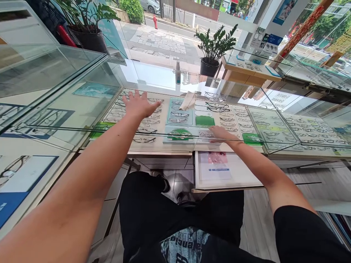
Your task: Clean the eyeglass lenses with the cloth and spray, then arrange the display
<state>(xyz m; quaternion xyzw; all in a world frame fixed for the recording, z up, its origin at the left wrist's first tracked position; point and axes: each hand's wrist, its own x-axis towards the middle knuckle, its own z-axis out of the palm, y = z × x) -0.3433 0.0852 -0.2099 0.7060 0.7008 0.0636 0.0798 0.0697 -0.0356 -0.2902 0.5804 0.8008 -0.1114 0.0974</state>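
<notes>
My left hand (139, 105) is spread over the left part of the glass display case (153, 82), with its fingers apart and nothing held. Rows of eyeglasses (146, 140) show through the glass around it. My right hand (220, 134) is at the front of the case, right of centre, its fingers stretched to the left and partly hard to make out. Near its fingertips is a pair of glasses (205, 134) on a pale display. A beige cloth (188, 100) lies between my hands, farther back. Behind it stands a white spray bottle (178, 73).
Below my right forearm, a drawer (241, 170) is pulled out, holding papers in a clear sleeve (215, 170). Potted plants (210, 67) stand near the window. Another glass case (44, 87) adjoins at the left. My knees are under the counter edge.
</notes>
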